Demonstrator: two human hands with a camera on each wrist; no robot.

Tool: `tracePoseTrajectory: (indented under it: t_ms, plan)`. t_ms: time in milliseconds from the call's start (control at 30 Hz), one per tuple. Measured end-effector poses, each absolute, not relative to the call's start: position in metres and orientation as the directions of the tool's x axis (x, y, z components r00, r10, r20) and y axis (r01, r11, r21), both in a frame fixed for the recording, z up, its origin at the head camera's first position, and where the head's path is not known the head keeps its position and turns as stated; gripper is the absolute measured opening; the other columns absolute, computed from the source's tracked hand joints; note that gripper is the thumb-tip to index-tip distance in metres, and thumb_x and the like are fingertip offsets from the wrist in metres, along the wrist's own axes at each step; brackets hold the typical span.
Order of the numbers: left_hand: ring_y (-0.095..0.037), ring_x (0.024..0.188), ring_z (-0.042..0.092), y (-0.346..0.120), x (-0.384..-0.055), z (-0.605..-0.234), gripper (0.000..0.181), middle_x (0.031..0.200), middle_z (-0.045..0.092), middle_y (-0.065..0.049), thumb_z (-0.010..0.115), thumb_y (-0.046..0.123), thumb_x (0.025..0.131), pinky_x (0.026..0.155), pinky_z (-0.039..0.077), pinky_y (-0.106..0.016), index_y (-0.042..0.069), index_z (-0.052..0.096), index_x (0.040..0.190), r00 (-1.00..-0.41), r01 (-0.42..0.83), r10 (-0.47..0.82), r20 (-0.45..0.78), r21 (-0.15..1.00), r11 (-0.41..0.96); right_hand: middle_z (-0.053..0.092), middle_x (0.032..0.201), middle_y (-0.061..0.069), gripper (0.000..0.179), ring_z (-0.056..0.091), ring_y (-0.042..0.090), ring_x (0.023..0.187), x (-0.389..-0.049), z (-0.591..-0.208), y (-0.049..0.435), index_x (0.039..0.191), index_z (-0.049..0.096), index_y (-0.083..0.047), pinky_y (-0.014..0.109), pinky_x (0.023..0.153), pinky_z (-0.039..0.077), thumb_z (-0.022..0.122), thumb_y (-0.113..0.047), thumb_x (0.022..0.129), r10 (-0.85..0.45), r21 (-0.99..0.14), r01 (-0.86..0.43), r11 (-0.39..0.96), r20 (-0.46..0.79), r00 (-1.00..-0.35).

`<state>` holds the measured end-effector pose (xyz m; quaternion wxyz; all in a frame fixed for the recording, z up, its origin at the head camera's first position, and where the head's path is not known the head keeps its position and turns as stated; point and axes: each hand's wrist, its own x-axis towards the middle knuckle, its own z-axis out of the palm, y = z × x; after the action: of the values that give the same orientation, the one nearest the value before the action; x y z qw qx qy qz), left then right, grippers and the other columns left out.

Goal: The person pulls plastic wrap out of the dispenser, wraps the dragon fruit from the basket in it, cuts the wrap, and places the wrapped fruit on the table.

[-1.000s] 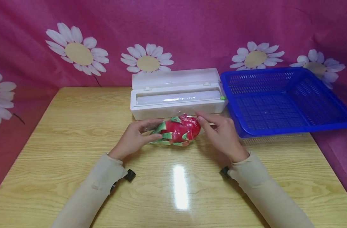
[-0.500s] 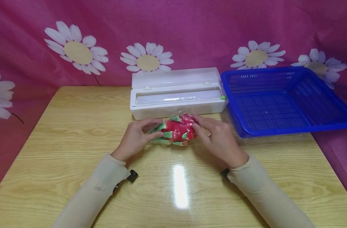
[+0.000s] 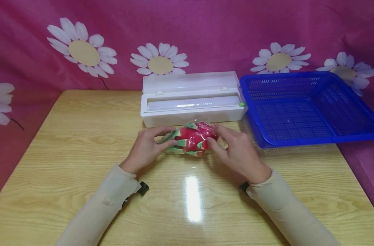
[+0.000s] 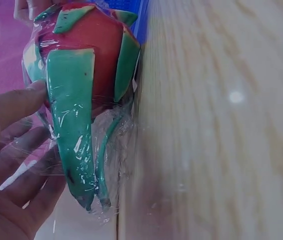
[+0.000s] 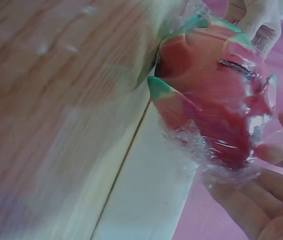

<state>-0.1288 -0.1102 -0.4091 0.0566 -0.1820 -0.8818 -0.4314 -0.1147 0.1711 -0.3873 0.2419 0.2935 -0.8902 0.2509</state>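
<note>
A red dragon fruit (image 3: 193, 138) with green scales, wrapped in clear cling film (image 5: 186, 140), lies on its side on the table between my hands. My left hand (image 3: 147, 145) holds its green-tipped end; in the left wrist view the thumb (image 4: 19, 105) presses a long green scale and the other fingers sit behind. My right hand (image 3: 240, 150) is round the red end, thumb on the near side and fingers on the far side. Crinkled film gathers at that end by the right fingers (image 5: 236, 200) in the right wrist view.
Just behind the fruit stands a white cling film box (image 3: 193, 118), lid raised, with a film roll (image 3: 193, 103) inside and a green tab at its right end. A blue plastic basket (image 3: 297, 141) stands at right, overhanging the table edge. A pink flowered cloth (image 3: 211, 30) hangs behind.
My right hand has moved left onto the red end of the dragon fruit, its thumb now over the near side. The left hand keeps its hold, and the fruit stays nearly in place.
</note>
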Motion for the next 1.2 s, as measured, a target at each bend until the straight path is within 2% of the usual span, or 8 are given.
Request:
tracePoseTrajectory:
  t_ms: [133,500,633,767,933,1000,1133,1200]
  plan:
    - [-0.021,0.102,0.074,-0.1104,-0.1295,-0.4097,0.039,0.116,0.078,-0.006,0.083,0.026,0.088,0.088,0.064,-0.041,0.014,0.074,0.124,-0.909,0.415,0.295,0.293,0.695,0.588,0.077,0.119,0.018,0.025,0.077,0.036,0.102,-0.1153,-0.3871,0.1711,0.104,0.078,-0.002,0.048,0.082,0.064,0.074,-0.023,0.092,-0.386,-0.283,-0.657,0.699,0.623,-0.68]
    - [-0.02,0.095,0.069,-0.1111,-0.1271,-0.4091,0.038,0.11,0.069,-0.006,0.082,0.023,0.089,0.085,0.063,-0.038,0.011,0.074,0.125,-0.892,0.449,0.334,0.305,0.686,0.572,0.069,0.09,0.013,0.028,0.067,0.029,0.082,-0.1143,-0.3883,0.1736,0.103,0.082,-0.002,0.041,0.067,0.057,0.077,-0.024,0.088,-0.382,-0.202,-0.653,0.73,0.672,-0.634]
    - [-0.017,0.092,0.069,-0.1108,-0.1274,-0.4083,0.037,0.104,0.073,-0.005,0.081,0.021,0.09,0.084,0.063,-0.038,0.01,0.074,0.125,-0.889,0.453,0.345,0.302,0.692,0.562,0.073,0.088,0.012,0.028,0.071,0.027,0.079,-0.1132,-0.3863,0.1727,0.102,0.08,-0.003,0.04,0.064,0.058,0.079,-0.026,0.088,-0.371,-0.219,-0.647,0.73,0.668,-0.645]
    - [-0.015,0.089,0.069,-0.1112,-0.1281,-0.4079,0.038,0.103,0.075,-0.004,0.081,0.02,0.091,0.082,0.062,-0.037,0.01,0.073,0.126,-0.893,0.443,0.349,0.285,0.697,0.564,0.077,0.091,0.014,0.021,0.075,0.028,0.08,-0.1115,-0.3828,0.1724,0.096,0.076,-0.001,0.042,0.066,0.061,0.071,-0.021,0.095,-0.339,-0.272,-0.626,0.731,0.651,-0.679]
    - [-0.017,0.092,0.071,-0.1122,-0.1281,-0.4066,0.043,0.101,0.076,-0.004,0.082,0.028,0.09,0.085,0.063,-0.037,0.011,0.072,0.129,-0.9,0.421,0.356,0.25,0.711,0.564,0.079,0.095,0.014,0.016,0.077,0.027,0.083,-0.113,-0.3801,0.1728,0.102,0.076,-0.001,0.041,0.068,0.064,0.068,-0.015,0.099,-0.32,-0.332,-0.602,0.726,0.612,-0.723]
    - [-0.017,0.096,0.072,-0.1135,-0.1279,-0.4065,0.042,0.106,0.076,-0.003,0.075,0.032,0.095,0.089,0.063,-0.038,0.012,0.071,0.131,-0.904,0.409,0.359,0.234,0.721,0.56,0.08,0.096,0.013,0.016,0.077,0.025,0.082,-0.115,-0.3802,0.1734,0.105,0.076,-0.001,0.039,0.066,0.064,0.073,-0.014,0.097,-0.319,-0.341,-0.605,0.719,0.612,-0.724]
    - [-0.018,0.098,0.071,-0.1166,-0.1294,-0.4061,0.036,0.107,0.078,-0.004,0.05,0.031,0.11,0.089,0.06,-0.039,0.01,0.072,0.129,-0.911,0.381,0.353,0.216,0.768,0.514,0.079,0.092,0.012,0.021,0.076,0.024,0.079,-0.1187,-0.3813,0.175,0.107,0.076,-0.002,0.039,0.067,0.064,0.08,-0.013,0.089,-0.313,-0.346,-0.611,0.712,0.624,-0.717]
    - [-0.017,0.096,0.072,-0.1178,-0.1304,-0.4056,0.036,0.105,0.079,-0.004,0.048,0.03,0.111,0.091,0.061,-0.039,0.01,0.071,0.13,-0.913,0.372,0.351,0.21,0.783,0.498,0.079,0.09,0.012,0.025,0.075,0.024,0.079,-0.1196,-0.3816,0.1756,0.108,0.075,-0.003,0.039,0.067,0.064,0.082,-0.013,0.086,-0.309,-0.367,-0.609,0.703,0.614,-0.727]
